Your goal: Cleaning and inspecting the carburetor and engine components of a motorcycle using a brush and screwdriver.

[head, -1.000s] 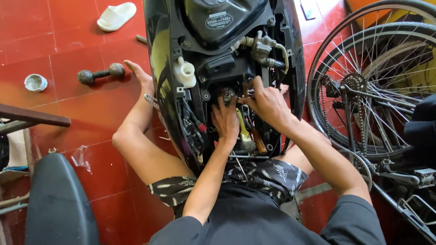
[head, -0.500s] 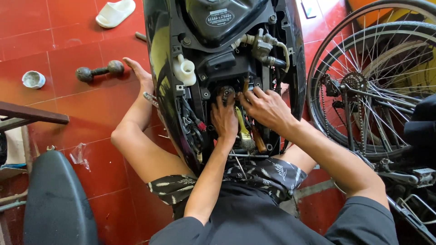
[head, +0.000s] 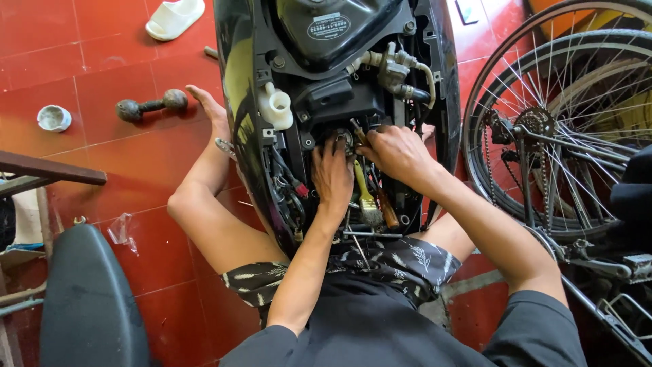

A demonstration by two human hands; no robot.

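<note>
I sit against an opened black scooter body [head: 238,81] with its wiring and engine parts exposed. My left hand [head: 331,175] reaches into the bay, its fingers curled on a small round metal part [head: 343,139]. Right beside it, my right hand [head: 397,155] is closed around a thin tool [head: 356,129] whose tip points at the same part. A yellow-handled brush [head: 364,194] and a brown-handled screwdriver [head: 388,212] lie in the bay just below my hands. A white plastic reservoir [head: 275,109] sits to the left of them.
A bicycle wheel [head: 577,102] with chain and sprocket stands close on the right. A dumbbell [head: 146,105], a small white cup [head: 54,117] and a white slipper [head: 175,18] lie on the red tiles at left. A black seat [head: 88,299] is at lower left.
My right hand has shifted slightly left and up toward the round part. My left hand stays on it, and the view has edged closer.
</note>
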